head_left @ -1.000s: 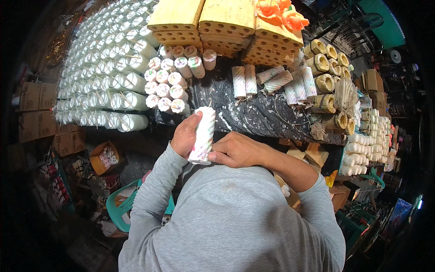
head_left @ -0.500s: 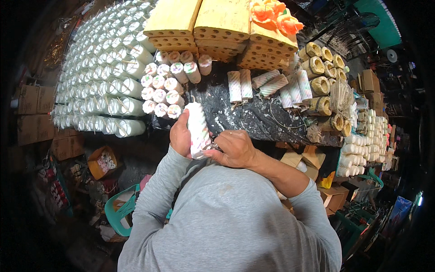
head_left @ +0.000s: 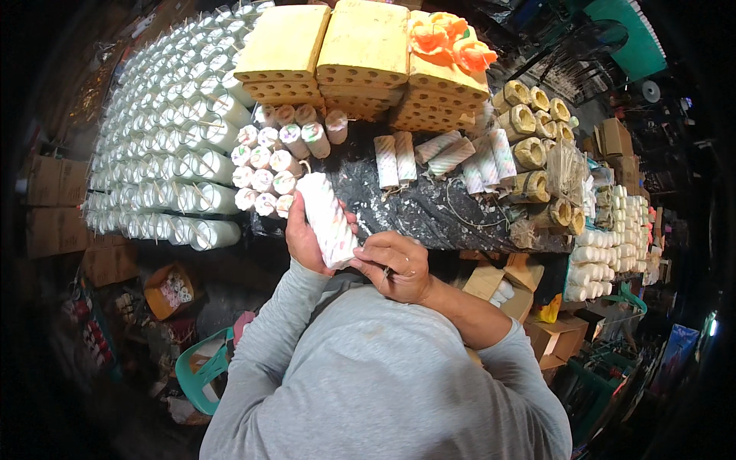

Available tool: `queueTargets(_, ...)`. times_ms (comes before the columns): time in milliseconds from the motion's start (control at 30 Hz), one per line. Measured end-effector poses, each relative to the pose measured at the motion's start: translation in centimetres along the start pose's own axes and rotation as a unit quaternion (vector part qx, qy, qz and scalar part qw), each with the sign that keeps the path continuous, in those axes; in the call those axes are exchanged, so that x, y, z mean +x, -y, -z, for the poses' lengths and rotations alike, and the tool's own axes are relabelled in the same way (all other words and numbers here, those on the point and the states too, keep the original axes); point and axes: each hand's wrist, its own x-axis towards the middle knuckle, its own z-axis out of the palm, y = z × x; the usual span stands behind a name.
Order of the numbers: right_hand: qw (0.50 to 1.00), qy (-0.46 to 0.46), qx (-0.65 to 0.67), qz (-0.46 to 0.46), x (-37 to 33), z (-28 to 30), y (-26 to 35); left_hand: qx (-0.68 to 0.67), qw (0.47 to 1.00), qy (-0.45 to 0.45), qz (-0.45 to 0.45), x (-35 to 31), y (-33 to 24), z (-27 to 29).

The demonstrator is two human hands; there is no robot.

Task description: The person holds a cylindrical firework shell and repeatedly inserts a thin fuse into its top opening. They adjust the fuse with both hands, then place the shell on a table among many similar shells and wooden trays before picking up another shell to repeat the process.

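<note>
My left hand (head_left: 304,236) is wrapped round a white pillar candle (head_left: 330,222) with faint pastel twisted stripes, tilted with its wick end away from me. At its lower end, the bent thumb and fingers of my right hand (head_left: 397,268) press together against the edge. Whatever may be inside those right fingers is hidden. Just beyond my left hand stands a group of similar candles (head_left: 262,181) with speckled, coloured ends. Several striped candles (head_left: 386,162) lie farther right on a black plastic-covered table (head_left: 368,201) scattered with white shavings.
Rows of wicked glass jars (head_left: 207,201) fill the left side. Perforated yellow blocks (head_left: 362,42) are stacked at the back, with orange artificial flowers (head_left: 441,40) on top. Hollow yellowish cylinders (head_left: 529,153) and white candles (head_left: 586,270) stand right. A green chair (head_left: 201,376) is at lower left.
The candle has turned in my left hand and now leans more, its lower end farther right. My right fingers have loosened their curl and shifted slightly; the dark bit beneath them no longer shows.
</note>
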Motion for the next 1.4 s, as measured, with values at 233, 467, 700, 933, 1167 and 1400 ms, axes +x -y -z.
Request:
queueTargets(233, 0.999, -0.041, 0.006, -0.029, 0.2, -0.1, 0.4, -0.004, 0.995, 0.047, -0.086, 0.1, 0.3, -0.5)
queueTargets(467, 0.998, -0.015, 0.017, -0.056, 0.1, -0.1, -0.3, 0.004, 0.991, 0.114, -0.066, 0.0, -0.5, -1.1)
queueTargets(700, 0.983, 0.039, 0.077, -0.165, -2.1, 0.3, -2.2, 0.01, 0.995, 0.096, -0.022, 0.0, -0.2, -1.4)
queueTargets(933, 0.734, -0.117, 0.367, -0.559, -6.7, 2.5, -7.0, 0.136, 0.986, 0.093, -0.004, 0.1, -1.5, -0.9)
queueTargets(1167, 0.801, -0.032, 0.336, -0.495, -3.2, 4.9, -4.7, 0.27, 0.958, 0.089, 0.026, -2.5, -3.1, -2.4)
queueTargets(1400, 0.967, 0.163, -0.111, -0.164, 6.5, 8.0, 1.8, 0.357, 0.922, 0.145, 0.031, -5.4, -4.2, -4.1)
